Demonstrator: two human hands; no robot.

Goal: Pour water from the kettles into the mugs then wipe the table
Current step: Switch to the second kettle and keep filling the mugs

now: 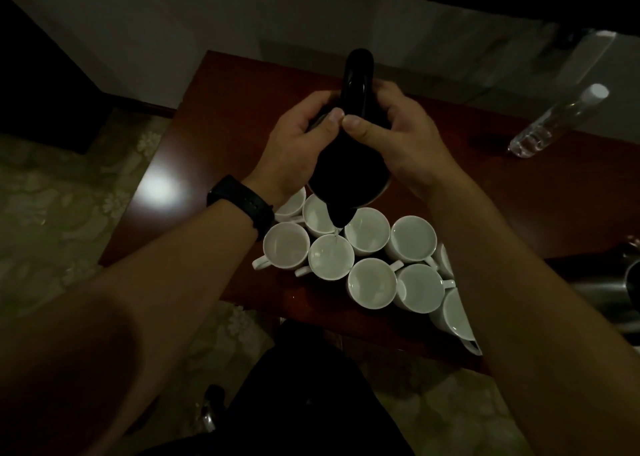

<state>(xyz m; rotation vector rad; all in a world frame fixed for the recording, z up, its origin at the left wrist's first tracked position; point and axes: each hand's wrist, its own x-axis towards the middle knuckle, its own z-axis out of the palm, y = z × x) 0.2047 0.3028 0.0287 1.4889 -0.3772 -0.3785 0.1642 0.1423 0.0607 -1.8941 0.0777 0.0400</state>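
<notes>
Black plastic forms the kettle [349, 157], which is held tilted, spout down, over a cluster of white mugs [412, 240] on the red-brown table [221, 116]. It is clasped from both sides: the left hand [298, 143] is curled round one flank and the right hand [398, 140] round the other, with the thumbs meeting at the base of the handle. A thin stream is seen falling from the spout into the receiving mug [330, 258] directly beneath the kettle. The neighbouring mugs are packed rim to rim around it, some hidden under the kettle. A clear bottle [554, 123] is seen well to the right of the kettle, and a metal second kettle [620, 289] is glimpsed lower right. Spillage is judged the likely fault — a steeper tilt or a sideways drift of the spout would send water onto rims or table, and the fill level is hard to read in dim light.
</notes>
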